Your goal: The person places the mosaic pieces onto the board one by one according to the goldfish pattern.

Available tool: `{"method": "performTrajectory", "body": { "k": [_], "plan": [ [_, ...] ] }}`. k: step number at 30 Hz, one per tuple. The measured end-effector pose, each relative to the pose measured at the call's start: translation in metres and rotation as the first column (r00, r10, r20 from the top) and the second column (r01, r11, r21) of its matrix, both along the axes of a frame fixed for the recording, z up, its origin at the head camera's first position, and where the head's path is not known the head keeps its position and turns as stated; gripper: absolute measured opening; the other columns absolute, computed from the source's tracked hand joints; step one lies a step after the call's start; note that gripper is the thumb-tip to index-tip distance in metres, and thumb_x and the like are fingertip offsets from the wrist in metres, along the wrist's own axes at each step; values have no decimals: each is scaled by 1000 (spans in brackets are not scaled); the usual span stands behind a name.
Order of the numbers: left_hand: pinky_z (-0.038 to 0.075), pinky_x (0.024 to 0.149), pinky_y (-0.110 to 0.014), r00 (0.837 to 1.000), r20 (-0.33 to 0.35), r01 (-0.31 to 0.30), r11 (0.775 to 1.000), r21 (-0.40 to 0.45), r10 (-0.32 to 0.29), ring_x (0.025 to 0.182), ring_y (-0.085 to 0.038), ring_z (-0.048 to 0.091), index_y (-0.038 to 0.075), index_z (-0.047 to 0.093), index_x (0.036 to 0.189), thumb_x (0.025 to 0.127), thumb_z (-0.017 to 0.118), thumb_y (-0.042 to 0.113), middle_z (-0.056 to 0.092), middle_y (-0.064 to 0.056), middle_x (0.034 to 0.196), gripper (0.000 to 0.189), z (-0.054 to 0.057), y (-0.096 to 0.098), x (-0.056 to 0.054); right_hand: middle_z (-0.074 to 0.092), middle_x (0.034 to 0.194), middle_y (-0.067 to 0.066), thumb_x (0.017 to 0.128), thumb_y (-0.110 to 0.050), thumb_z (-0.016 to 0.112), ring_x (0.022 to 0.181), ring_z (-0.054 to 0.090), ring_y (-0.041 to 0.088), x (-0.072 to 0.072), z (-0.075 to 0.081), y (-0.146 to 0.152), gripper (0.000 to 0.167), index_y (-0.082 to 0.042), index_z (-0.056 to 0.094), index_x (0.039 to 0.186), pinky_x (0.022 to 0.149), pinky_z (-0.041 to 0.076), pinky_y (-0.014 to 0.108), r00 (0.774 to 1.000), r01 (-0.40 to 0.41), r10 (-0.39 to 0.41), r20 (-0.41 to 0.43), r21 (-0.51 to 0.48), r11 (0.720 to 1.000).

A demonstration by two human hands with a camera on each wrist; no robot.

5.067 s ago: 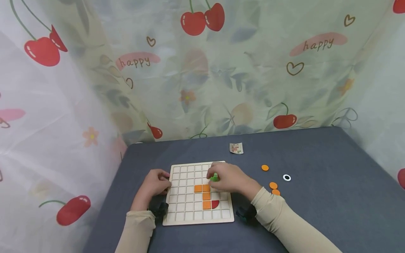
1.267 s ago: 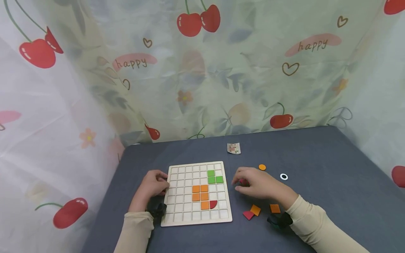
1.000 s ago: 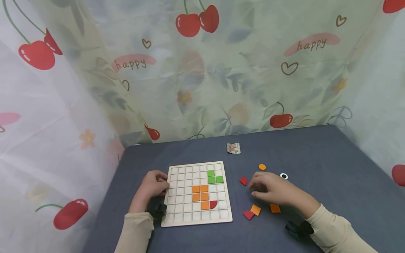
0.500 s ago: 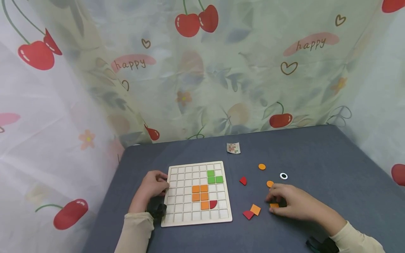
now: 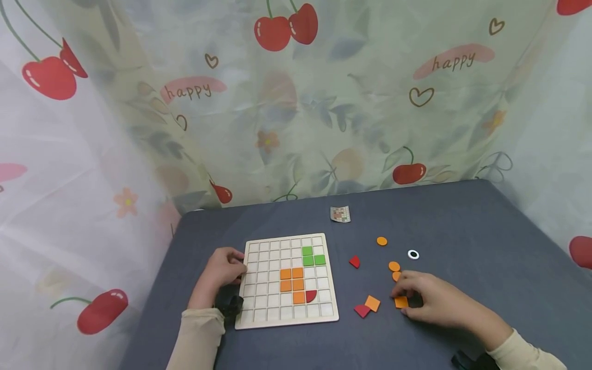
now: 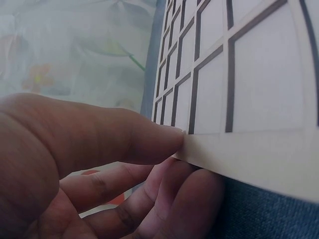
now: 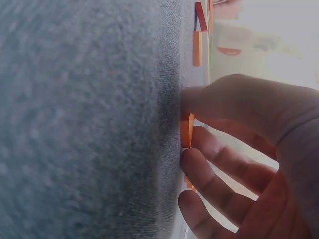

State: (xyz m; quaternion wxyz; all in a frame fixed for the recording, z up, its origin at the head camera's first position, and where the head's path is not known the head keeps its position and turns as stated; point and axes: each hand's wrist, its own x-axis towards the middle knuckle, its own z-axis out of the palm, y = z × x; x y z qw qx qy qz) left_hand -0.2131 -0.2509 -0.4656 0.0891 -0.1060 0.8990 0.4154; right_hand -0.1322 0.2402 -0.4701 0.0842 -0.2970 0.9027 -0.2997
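Observation:
My left hand (image 5: 223,267) pinches the left edge of a pale wooden grid board (image 5: 263,313); in the left wrist view the thumb (image 6: 144,137) lies on the rim, with curled fingers below it. Orange square tiles (image 5: 298,284), green square tiles (image 5: 308,260) and a red quarter-round tile (image 5: 311,296) sit in the board's cells. Right of the board, my right hand (image 5: 435,298) has thumb and fingertips around a loose orange square tile (image 5: 401,302) on the table. The right wrist view shows that orange tile (image 7: 187,130) standing between thumb and finger.
Near the right hand lie another orange square (image 5: 372,303) overlapping a red quarter-round piece (image 5: 362,311). Farther back are a red piece (image 5: 354,262), orange discs (image 5: 381,241), a white ring with a black middle (image 5: 413,254) and a small patterned card (image 5: 340,214).
Green tiles and another orange square now sit on the board. My right hand left a red piece beside the board, then moved right to the orange square. The left hand stays at the board's edge.

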Motion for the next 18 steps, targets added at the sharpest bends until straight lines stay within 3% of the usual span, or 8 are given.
{"method": "performTrajectory", "body": {
  "k": [8, 18],
  "plan": [
    [64, 65, -38, 1000, -1, -2, 1000, 11, 2, 80, -25, 70, -5, 67, 121, 88, 72, 4, 69, -19, 98, 35, 0, 0, 1, 64, 102, -16, 89, -15, 84, 87, 55, -1, -1, 1, -1, 23, -29, 77, 106, 73, 53, 24, 1000, 18, -19, 11, 28, 999],
    [64, 66, -39, 1000, -6, -3, 1000, 8, 3, 79, -25, 70, -5, 67, 120, 88, 72, 4, 69, -19, 98, 33, 2, 1, 2, 64, 100, -18, 88, -11, 82, 87, 59, 1, -4, 13, -25, 25, -30, 76, 103, 75, 55, 26, 989, -41, 43, -142, 16, 999]
  ]
}}
